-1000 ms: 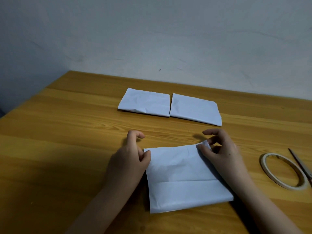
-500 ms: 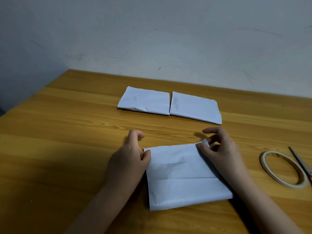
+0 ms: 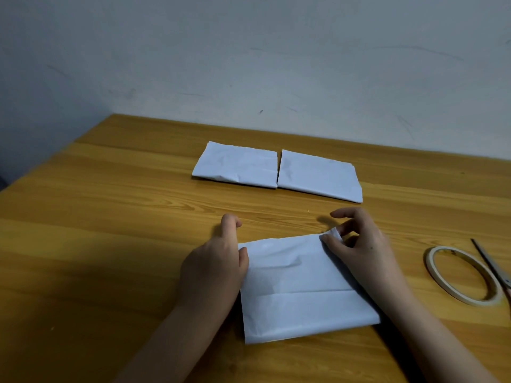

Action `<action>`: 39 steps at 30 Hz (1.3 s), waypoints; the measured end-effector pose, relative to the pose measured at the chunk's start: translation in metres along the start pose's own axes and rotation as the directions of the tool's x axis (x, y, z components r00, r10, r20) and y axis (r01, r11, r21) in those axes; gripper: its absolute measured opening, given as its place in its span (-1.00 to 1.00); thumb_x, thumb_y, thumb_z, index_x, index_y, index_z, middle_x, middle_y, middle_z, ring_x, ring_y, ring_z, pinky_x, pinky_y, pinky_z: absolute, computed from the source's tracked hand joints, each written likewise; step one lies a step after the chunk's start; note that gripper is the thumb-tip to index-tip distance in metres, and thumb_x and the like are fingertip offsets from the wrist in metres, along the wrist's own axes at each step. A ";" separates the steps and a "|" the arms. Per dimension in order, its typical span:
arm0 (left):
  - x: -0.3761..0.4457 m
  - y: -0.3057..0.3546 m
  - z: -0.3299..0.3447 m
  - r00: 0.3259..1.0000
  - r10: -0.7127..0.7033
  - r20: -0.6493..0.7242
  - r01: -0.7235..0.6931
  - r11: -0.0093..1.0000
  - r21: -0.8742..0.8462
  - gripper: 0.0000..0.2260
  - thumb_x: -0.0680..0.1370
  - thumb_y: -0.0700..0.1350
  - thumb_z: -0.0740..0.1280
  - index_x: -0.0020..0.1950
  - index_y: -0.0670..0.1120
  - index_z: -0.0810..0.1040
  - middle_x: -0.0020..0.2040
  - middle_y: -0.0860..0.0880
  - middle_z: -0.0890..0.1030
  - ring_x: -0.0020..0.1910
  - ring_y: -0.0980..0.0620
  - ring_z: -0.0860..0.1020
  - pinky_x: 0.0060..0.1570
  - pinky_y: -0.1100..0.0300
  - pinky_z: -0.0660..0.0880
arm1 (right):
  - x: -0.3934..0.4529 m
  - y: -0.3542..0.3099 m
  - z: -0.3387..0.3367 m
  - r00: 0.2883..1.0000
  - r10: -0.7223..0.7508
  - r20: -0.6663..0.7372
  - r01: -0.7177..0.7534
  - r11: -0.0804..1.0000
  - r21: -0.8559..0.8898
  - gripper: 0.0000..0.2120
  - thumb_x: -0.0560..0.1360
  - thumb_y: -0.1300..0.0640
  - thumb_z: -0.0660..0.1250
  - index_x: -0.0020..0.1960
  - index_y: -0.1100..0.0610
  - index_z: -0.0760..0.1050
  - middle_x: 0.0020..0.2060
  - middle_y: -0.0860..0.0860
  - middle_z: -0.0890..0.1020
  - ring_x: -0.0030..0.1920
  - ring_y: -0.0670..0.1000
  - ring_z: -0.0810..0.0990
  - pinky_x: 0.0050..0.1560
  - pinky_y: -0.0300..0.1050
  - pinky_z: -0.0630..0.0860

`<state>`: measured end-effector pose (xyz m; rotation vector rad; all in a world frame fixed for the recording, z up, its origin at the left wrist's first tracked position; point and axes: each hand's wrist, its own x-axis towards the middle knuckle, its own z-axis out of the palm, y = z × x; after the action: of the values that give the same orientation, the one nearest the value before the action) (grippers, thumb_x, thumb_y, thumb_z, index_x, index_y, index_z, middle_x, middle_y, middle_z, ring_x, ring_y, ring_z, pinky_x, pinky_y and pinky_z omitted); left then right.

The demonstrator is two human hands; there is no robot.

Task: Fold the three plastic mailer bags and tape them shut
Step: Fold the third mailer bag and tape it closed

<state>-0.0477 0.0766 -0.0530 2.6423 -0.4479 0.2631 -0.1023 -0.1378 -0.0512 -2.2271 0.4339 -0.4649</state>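
A white plastic mailer bag (image 3: 301, 291) lies flat on the wooden table (image 3: 96, 244) in front of me, with a crease across its near part. My left hand (image 3: 218, 261) pinches its far left corner between thumb and fingers. My right hand (image 3: 359, 244) pinches its far right corner, which is lifted slightly. Two more white mailer bags, folded, lie side by side farther back: one on the left (image 3: 237, 165) and one on the right (image 3: 318, 175). A roll of tape (image 3: 464, 275) lies flat at the right.
Scissors (image 3: 495, 266) lie just beyond the tape roll near the right edge of the view. A grey wall (image 3: 249, 64) rises behind the table's far edge. The table's left edge runs diagonally at the left.
Both hands keep their hold on the bag's far corners; the near bag and hands have hardly shifted. The view has drifted slightly.
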 end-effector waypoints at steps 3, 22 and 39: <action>-0.001 -0.002 0.002 1.000 0.019 -0.012 -0.018 0.999 0.038 -0.69 0.59 0.00 0.18 0.31 0.09 0.20 -0.25 0.09 0.52 -0.33 0.10 0.48 -0.47 0.29 0.23 | -0.001 -0.001 0.000 1.000 0.002 -0.003 -0.002 1.000 -0.001 -0.68 0.41 0.15 0.47 0.08 -0.06 0.45 -0.26 -0.08 0.56 -0.26 -0.10 0.56 -0.20 -0.16 0.47; -0.001 -0.013 0.017 0.971 0.201 -0.131 -0.195 0.979 0.057 -0.77 0.26 -0.25 0.53 -0.25 -0.03 0.53 -0.28 0.00 0.48 -0.56 -0.02 0.44 -0.66 0.23 0.25 | -0.003 0.006 0.000 0.998 -0.046 -0.042 0.030 0.946 -0.324 -0.69 0.49 0.04 0.37 0.18 -0.04 0.37 -0.21 -0.15 0.54 -0.22 -0.07 0.48 -0.35 -0.16 0.28; -0.025 -0.025 -0.007 0.929 0.369 0.005 -0.367 0.922 0.124 -0.71 0.34 -0.19 0.33 0.02 -0.01 0.67 0.05 0.03 0.65 -0.04 -0.01 0.64 -0.19 0.12 0.58 | -0.038 -0.072 0.023 0.820 -0.307 0.483 0.509 0.776 -0.371 -0.64 0.63 -0.04 0.09 0.35 0.08 0.42 0.37 -0.03 0.42 0.44 0.02 0.26 0.37 -0.10 0.14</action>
<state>-0.0633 0.1081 -0.0630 2.6537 -0.9536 0.4440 -0.1142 -0.0612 -0.0170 -2.8457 -0.2085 -0.1070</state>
